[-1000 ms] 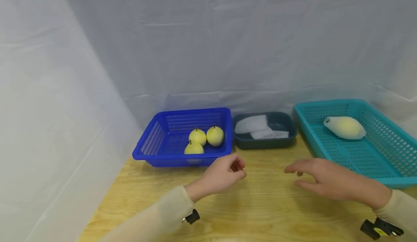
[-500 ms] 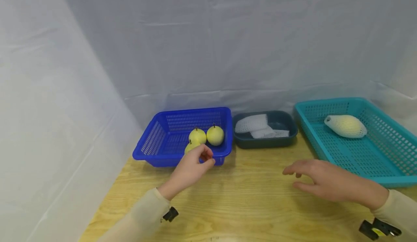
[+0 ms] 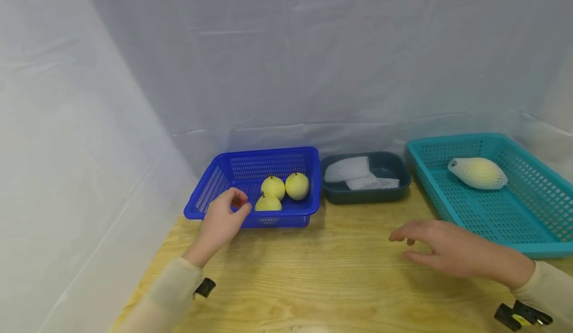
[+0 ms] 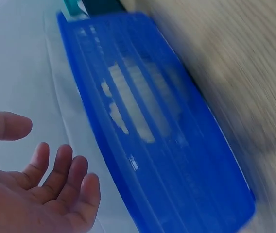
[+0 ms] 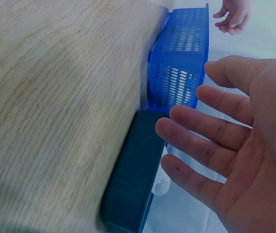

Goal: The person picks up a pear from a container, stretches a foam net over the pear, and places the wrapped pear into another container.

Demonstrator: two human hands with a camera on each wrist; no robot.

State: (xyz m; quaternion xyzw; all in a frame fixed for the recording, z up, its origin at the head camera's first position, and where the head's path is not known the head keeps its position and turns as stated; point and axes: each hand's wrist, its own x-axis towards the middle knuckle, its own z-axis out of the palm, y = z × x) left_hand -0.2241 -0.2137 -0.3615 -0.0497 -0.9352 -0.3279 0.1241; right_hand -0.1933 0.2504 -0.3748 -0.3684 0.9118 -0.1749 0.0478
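Observation:
My left hand hovers by the front left of the blue basket, its fingers loosely bent around nothing. In the left wrist view a gap shows between its thumb and fingers. Three yellow pears, one of them the rightmost pear, sit in the basket's right half. My right hand hangs over the table between the dark green tray and the teal basket. The right wrist view shows its fingers relaxed and holding nothing. A pear in a white foam net lies in the teal basket.
The dark green tray stands between the two baskets and holds several white foam nets. All of these containers rest on the wooden table. White sheeting hangs behind the table and along the left side.
My left hand has moved left along the front of the blue basket, from its right corner to its left part. The right hand has stayed nearly still.

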